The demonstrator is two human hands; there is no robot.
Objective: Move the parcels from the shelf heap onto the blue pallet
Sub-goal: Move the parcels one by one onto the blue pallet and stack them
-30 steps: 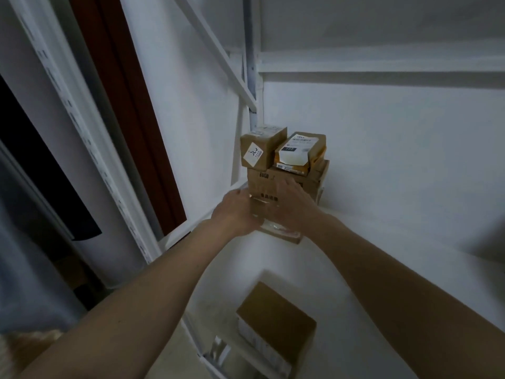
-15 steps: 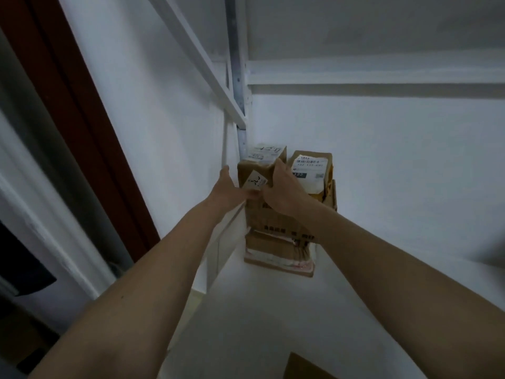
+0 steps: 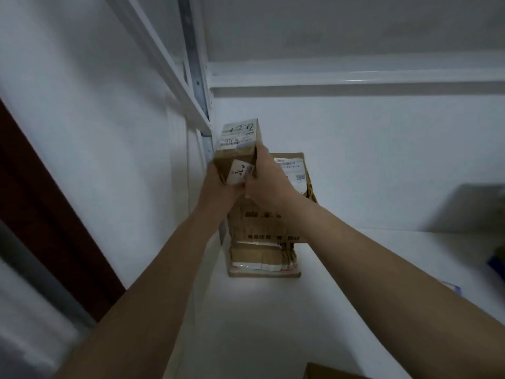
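Since half a second ago, both hands have risen with the small top box — it now sits clear above its neighbour instead of level with it. The left hand cups the box's near-left corner from below; the right hand is closed around its right edge, thumb on the front by the white label. Beside it, the labelled parcel rests on the larger printed carton, itself on a taped flat box on the white shelf. The lift looks under way; three parcels remain stacked. No blue pallet is clearly in view — the carry likely comes next.
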